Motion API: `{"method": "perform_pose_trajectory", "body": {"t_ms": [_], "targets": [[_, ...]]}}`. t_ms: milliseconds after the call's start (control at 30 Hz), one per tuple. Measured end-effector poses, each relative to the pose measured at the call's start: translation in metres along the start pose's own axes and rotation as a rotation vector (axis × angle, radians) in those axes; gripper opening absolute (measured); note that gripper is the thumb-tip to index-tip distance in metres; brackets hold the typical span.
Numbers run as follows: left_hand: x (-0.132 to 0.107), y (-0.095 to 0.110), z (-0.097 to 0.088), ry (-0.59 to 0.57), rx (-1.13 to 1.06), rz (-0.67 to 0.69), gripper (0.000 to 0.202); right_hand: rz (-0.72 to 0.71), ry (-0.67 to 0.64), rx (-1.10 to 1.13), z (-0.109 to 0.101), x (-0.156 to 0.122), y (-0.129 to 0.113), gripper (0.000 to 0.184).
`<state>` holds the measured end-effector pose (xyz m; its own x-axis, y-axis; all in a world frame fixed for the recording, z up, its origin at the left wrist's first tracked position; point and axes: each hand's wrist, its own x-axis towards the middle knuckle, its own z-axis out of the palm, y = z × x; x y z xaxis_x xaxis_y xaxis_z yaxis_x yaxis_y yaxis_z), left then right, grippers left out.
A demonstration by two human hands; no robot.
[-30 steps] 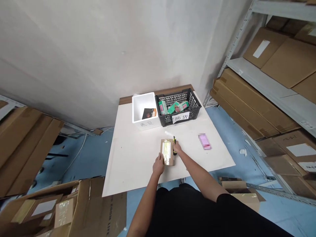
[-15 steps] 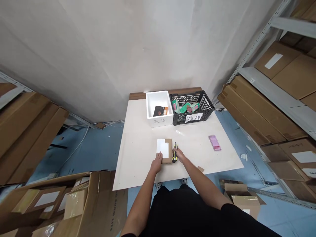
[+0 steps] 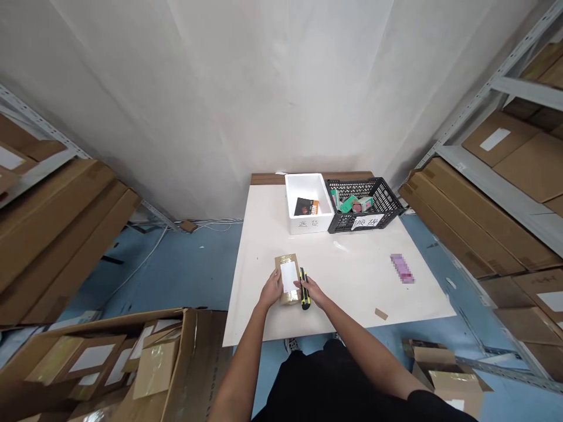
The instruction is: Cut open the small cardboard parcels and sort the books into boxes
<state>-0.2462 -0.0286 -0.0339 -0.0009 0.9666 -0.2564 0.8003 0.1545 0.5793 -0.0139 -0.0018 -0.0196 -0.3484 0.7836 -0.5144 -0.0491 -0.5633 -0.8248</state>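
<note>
A small brown cardboard parcel (image 3: pixel 288 278) with a white label and clear tape lies on the white table (image 3: pixel 352 287), near its front edge. My left hand (image 3: pixel 270 290) grips the parcel's left side, fingers curled on it. My right hand (image 3: pixel 313 291) is closed on a yellow and black utility knife (image 3: pixel 304 288), held along the parcel's right edge.
A white foam box (image 3: pixel 309 203) and a black plastic crate (image 3: pixel 365 203) with green boxes stand at the table's back. A pink item (image 3: pixel 402 268) and a cardboard scrap (image 3: pixel 380 314) lie to the right. Carton-filled shelves flank both sides; an open carton (image 3: pixel 132 363) sits at the lower left.
The parcel was turned over so its white label faces up, then shifted nearer to me. My head moved, so the table now sits further right in view.
</note>
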Motion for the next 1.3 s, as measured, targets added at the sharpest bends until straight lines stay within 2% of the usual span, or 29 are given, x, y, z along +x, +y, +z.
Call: {"method": "perform_pose_trajectory", "body": {"t_ms": [133, 233, 333, 500, 633, 833, 933, 1100, 1300], "targets": [[0.023, 0.004, -0.021, -0.164, 0.065, 0.057, 0.093, -0.029, 0.047, -0.011, -0.002, -0.003, -0.005, 0.034], [0.035, 0.007, -0.023, -0.234, 0.106, 0.032, 0.099, -0.050, 0.078, -0.088, -0.015, -0.004, -0.014, 0.029], [0.037, 0.014, -0.011, -0.226, 0.157, 0.015, 0.099, -0.053, 0.126, -0.291, -0.024, 0.001, -0.028, 0.031], [0.030, 0.040, 0.020, -0.225, 0.162, -0.012, 0.095, -0.092, 0.194, -0.743, -0.018, 0.027, -0.057, 0.067], [0.027, 0.054, 0.034, -0.228, 0.163, -0.052, 0.096, -0.112, 0.155, -0.985, -0.003, 0.048, -0.078, 0.066], [0.024, 0.056, 0.031, -0.254, 0.184, -0.084, 0.097, -0.043, 0.103, -1.109, 0.013, 0.057, -0.089, 0.068], [0.021, 0.056, 0.030, -0.238, 0.180, -0.078, 0.097, -0.021, 0.088, -1.146, 0.017, 0.053, -0.092, 0.068], [0.020, 0.054, 0.031, -0.226, 0.168, -0.101, 0.099, 0.078, 0.039, -1.340, 0.027, 0.042, -0.099, 0.070], [0.019, 0.052, 0.031, -0.206, 0.197, -0.101, 0.095, 0.078, 0.033, -1.449, 0.030, 0.033, -0.098, 0.076]]}}
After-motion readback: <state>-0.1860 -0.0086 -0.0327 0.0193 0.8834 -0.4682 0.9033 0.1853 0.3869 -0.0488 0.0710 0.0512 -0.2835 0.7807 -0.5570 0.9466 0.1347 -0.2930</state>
